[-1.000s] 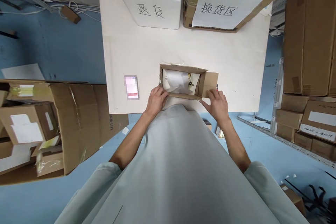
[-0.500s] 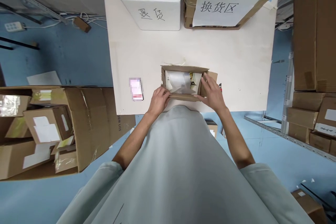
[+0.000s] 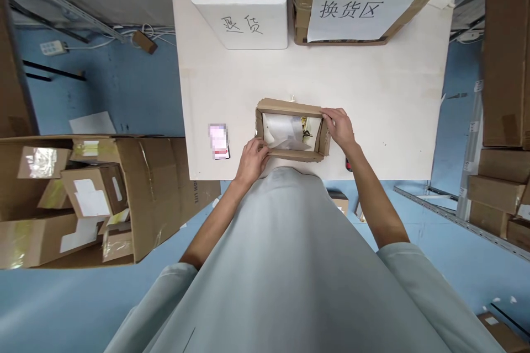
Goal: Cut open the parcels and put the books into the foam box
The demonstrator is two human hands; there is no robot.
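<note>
A small cardboard box stands with its top open at the near side of the white table. Inside it lies a white wrapped item, with a piece bearing yellow and black print beside it. My left hand grips the box's near left rim, its fingers curled over the edge. At the far right corner, my right hand pinches the cardboard rim between thumb and fingers. A small red and black object is partly hidden under my right forearm.
A phone lies to the left on the table. Along the back stand a white foam box and a large cardboard box, each with handwriting. A big carton of parcels is at left; stacked boxes are at right.
My right hand has moved from the box's right side to its far right corner and closed on the rim. The right flap no longer sticks out. My left hand stays put.
</note>
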